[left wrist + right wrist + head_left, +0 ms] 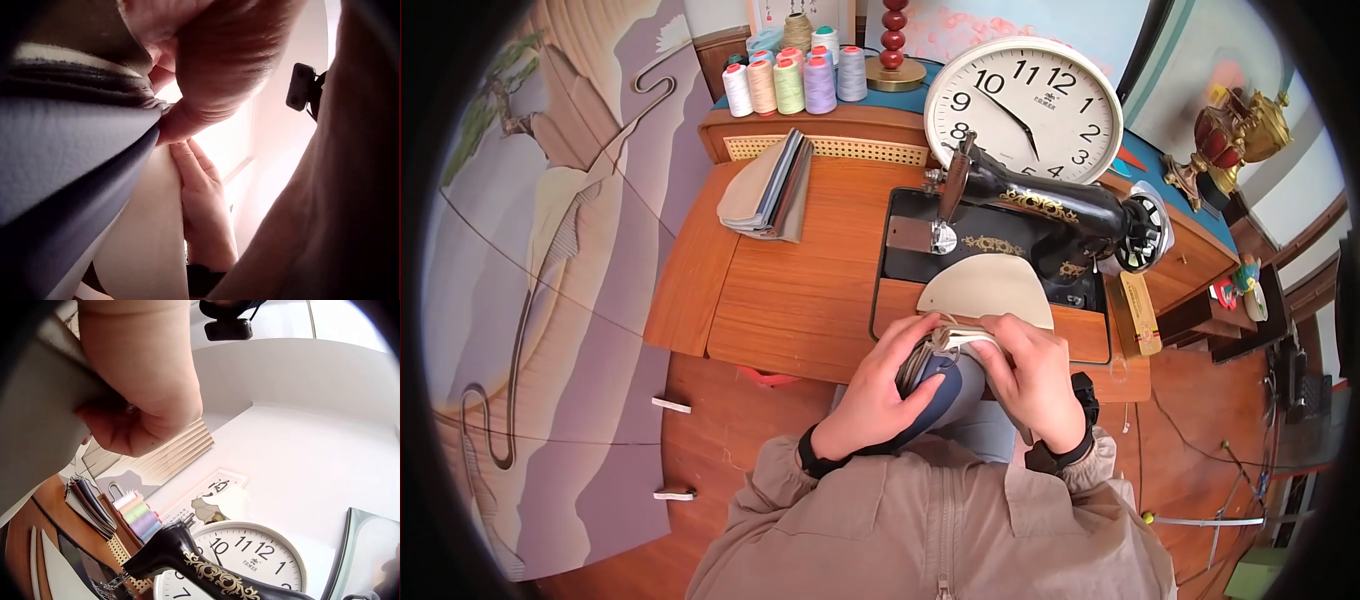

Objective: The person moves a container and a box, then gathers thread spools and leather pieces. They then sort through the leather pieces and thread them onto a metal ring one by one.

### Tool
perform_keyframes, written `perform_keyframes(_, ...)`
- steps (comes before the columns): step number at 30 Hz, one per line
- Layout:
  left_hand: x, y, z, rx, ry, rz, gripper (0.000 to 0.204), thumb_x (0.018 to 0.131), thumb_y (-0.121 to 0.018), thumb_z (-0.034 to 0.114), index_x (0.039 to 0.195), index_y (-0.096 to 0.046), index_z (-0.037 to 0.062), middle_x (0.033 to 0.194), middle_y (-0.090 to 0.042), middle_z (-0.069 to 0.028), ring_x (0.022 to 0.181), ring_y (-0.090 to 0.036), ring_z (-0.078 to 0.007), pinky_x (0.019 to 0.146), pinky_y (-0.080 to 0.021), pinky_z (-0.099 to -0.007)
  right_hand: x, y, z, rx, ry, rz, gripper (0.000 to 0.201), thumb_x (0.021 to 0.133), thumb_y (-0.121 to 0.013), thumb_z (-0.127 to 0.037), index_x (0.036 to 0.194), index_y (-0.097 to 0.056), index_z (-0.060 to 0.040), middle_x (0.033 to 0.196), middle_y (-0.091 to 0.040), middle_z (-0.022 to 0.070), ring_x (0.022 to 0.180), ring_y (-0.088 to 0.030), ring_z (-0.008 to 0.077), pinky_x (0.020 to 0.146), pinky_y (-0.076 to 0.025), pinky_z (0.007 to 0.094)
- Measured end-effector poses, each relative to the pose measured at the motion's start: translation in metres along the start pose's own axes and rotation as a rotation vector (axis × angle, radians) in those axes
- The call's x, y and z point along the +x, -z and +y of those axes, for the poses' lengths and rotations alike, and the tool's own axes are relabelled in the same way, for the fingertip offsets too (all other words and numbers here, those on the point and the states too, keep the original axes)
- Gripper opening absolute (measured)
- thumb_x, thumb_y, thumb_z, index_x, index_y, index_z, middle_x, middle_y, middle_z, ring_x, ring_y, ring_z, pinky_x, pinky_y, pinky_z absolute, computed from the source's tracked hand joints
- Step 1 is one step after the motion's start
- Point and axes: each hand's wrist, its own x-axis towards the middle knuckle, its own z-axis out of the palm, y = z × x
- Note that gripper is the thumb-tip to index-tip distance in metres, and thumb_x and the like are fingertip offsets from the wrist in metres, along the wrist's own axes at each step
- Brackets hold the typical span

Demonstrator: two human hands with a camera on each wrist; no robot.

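Observation:
Both hands hold a bundle of layered fabric pieces, blue, grey and beige (948,402), in front of the sewing table. The left hand (882,388) grips its left side, thumb on the blue layer; in the left wrist view that hand (228,62) pinches the gathered edge of the blue fabric (75,144). The right hand (1035,380) pinches the bundle's right edge near a white strip; in the right wrist view its fingers (119,430) curl over a grey piece (37,419). A flat beige piece (988,288) lies just beyond the hands, at the machine's front.
The black sewing machine (1040,200) stands behind the beige piece. A stack of fabric pieces (765,190) lies on the wooden table (800,310) at the left. Thread spools (790,85), a large clock (1025,110) and a yellow box (1138,315) are around it.

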Motion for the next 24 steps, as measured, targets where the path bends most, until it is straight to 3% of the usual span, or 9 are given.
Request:
perform_keyframes(8, 0.001, -0.007, -0.007, -0.058, 0.043, 0.039, 0.069, 0.08, -0.071, -0.001, 0.144, -0.043, 0.0006, 0.14, -0.048, -0.0169, 0.131, -0.049, -0.0284, 0.109, -0.039, -0.0367, -0.006, 0.0, 0.006, -0.01, 0.049, 0.005, 0.017, 0.086, -0.072, -0.017, 0.096, -0.064, -0.0055, 0.08, -0.062, 0.0074, 0.069, -0.063, 0.0274, 0.058, -0.049, 0.0375)
perform_keyframes(10, 0.002, -0.008, -0.007, -0.107, 0.073, 0.071, 0.071, 0.08, -0.071, -0.001, 0.144, -0.042, 0.0012, 0.141, -0.048, -0.0169, 0.132, -0.049, -0.0283, 0.109, -0.039, -0.0366, -0.009, -0.002, 0.003, -0.115, 0.179, 0.039, 0.02, 0.084, -0.073, -0.018, 0.097, -0.064, -0.0057, 0.078, -0.06, 0.0064, 0.068, -0.063, 0.0253, 0.059, -0.049, 0.0365)
perform_keyframes(15, 0.005, -0.009, 0.0, -0.009, 0.048, -0.035, 0.073, 0.079, -0.072, -0.002, 0.145, -0.041, 0.0027, 0.143, -0.046, -0.0169, 0.134, -0.047, -0.0285, 0.11, -0.038, -0.0357, -0.005, 0.004, 0.005, -0.035, 0.194, 0.011, 0.021, 0.084, -0.074, -0.019, 0.099, -0.065, -0.0059, 0.078, -0.061, 0.0072, 0.068, -0.063, 0.0255, 0.059, -0.05, 0.0371)
perform_keyframes(18, 0.006, -0.008, 0.005, 0.011, 0.078, -0.036, 0.073, 0.079, -0.072, -0.002, 0.145, -0.041, 0.002, 0.144, -0.046, -0.0167, 0.134, -0.046, -0.0284, 0.11, -0.037, -0.0354, -0.004, 0.013, 0.016, 0.123, 0.142, -0.071, 0.017, 0.089, -0.07, -0.018, 0.099, -0.065, -0.0046, 0.078, -0.063, 0.01, 0.067, -0.064, 0.0266, 0.059, -0.049, 0.0385)
perform_keyframes(20, 0.006, -0.009, 0.007, 0.005, 0.081, -0.051, 0.072, 0.079, -0.072, -0.002, 0.144, -0.042, 0.0016, 0.144, -0.045, -0.0167, 0.135, -0.045, -0.0282, 0.11, -0.037, -0.0353, -0.003, 0.018, 0.021, 0.336, -0.021, -0.209, 0.013, 0.091, -0.07, -0.013, 0.095, -0.066, -0.0017, 0.069, -0.058, 0.0092, 0.057, -0.055, 0.0207, 0.055, -0.044, 0.0318)
perform_keyframes(21, 0.006, -0.009, 0.007, -0.003, 0.083, -0.058, 0.072, 0.079, -0.072, -0.002, 0.144, -0.042, 0.0012, 0.145, -0.045, -0.0167, 0.135, -0.045, -0.0279, 0.11, -0.037, -0.0353, -0.004, 0.024, 0.02, 0.428, -0.166, -0.324, 0.012, 0.096, -0.065, -0.013, 0.097, -0.065, -0.0011, 0.071, -0.057, 0.0032, 0.062, -0.05, 0.0101, 0.057, -0.043, 0.0267)
perform_keyframes(22, 0.007, -0.009, 0.007, -0.001, 0.081, -0.06, 0.072, 0.079, -0.072, -0.002, 0.144, -0.042, 0.0012, 0.145, -0.045, -0.0167, 0.135, -0.045, -0.0279, 0.11, -0.037, -0.0353, -0.007, 0.019, 0.023, 0.428, -0.166, -0.321, 0.012, 0.096, -0.065, -0.013, 0.097, -0.065, -0.0011, 0.071, -0.057, 0.0032, 0.062, -0.05, 0.0101, 0.057, -0.043, 0.0267)
perform_keyframes(24, 0.007, -0.008, 0.008, -0.043, 0.094, -0.065, 0.071, 0.079, -0.072, -0.001, 0.144, -0.042, 0.0004, 0.145, -0.045, -0.0169, 0.136, -0.044, -0.0275, 0.11, -0.036, -0.0355, -0.016, 0.002, 0.029, 0.734, -0.311, -0.251, 0.013, 0.098, -0.062, -0.016, 0.099, -0.064, -0.0032, 0.07, -0.058, 0.0092, 0.058, -0.053, 0.017, 0.055, -0.042, 0.0303)
